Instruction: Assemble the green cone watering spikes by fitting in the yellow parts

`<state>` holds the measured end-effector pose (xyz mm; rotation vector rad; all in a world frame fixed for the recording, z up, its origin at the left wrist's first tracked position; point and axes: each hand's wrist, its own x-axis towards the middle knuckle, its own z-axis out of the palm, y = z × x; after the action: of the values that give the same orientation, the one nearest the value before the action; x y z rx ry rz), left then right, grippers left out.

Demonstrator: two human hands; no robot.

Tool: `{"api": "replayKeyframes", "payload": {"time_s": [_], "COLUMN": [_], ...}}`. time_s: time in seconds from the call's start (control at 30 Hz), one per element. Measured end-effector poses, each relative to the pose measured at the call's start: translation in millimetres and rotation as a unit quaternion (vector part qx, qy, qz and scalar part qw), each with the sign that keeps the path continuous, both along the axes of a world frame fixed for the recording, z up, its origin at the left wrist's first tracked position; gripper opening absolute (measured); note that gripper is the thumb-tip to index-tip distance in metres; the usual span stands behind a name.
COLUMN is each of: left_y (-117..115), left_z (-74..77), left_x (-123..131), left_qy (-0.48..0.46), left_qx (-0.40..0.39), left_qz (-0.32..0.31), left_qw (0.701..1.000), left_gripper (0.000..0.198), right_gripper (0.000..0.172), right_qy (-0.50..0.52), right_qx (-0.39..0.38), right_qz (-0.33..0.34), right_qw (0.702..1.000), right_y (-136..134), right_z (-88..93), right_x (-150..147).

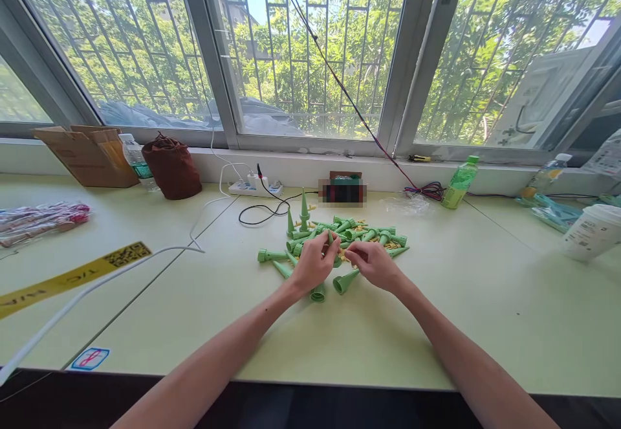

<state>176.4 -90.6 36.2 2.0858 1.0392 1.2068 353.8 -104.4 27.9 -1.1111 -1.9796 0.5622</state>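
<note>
A heap of green cone-shaped plastic spikes (339,235) lies on the pale table (436,312), mixed with small yellow pieces (359,227). Two of the spikes stand upright at the heap's far left. My left hand (313,262) is closed around one green spike, its tip showing between the fingers. My right hand (374,264) is pinched shut right beside it, over the heap; what it holds is hidden. Two loose spikes (345,281) lie just in front of both hands.
Along the window ledge stand a cardboard box (87,154), a water bottle (139,162), a brown pouch (171,167), a power strip (255,186) with cables, and a green bottle (460,183). A paper cup (589,231) sits at right. A yellow tape strip (72,278) and a white cable cross the left side.
</note>
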Motion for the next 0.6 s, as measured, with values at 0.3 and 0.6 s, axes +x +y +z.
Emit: {"api": "replayKeyframes", "payload": {"time_s": [0.3,0.6], "left_y": [1.4,0.8], "left_z": [-0.9,-1.4], "left_x": [-0.3,-0.3], "left_qy": [-0.011,0.003], "left_qx": [0.001,0.0], "left_qz": [0.012,0.005], "left_qw": [1.0,1.0], "left_gripper": [0.024,0.022], "right_gripper": [0.016,0.02], "right_qy": [0.025,0.008], "right_qx": [-0.02,-0.01], "right_qz": [0.006,0.005], "right_qw": [0.999,1.0], "right_y": [0.7,0.4], "right_z": [-0.2,-1.0], "right_x": [-0.1,0.1]}}
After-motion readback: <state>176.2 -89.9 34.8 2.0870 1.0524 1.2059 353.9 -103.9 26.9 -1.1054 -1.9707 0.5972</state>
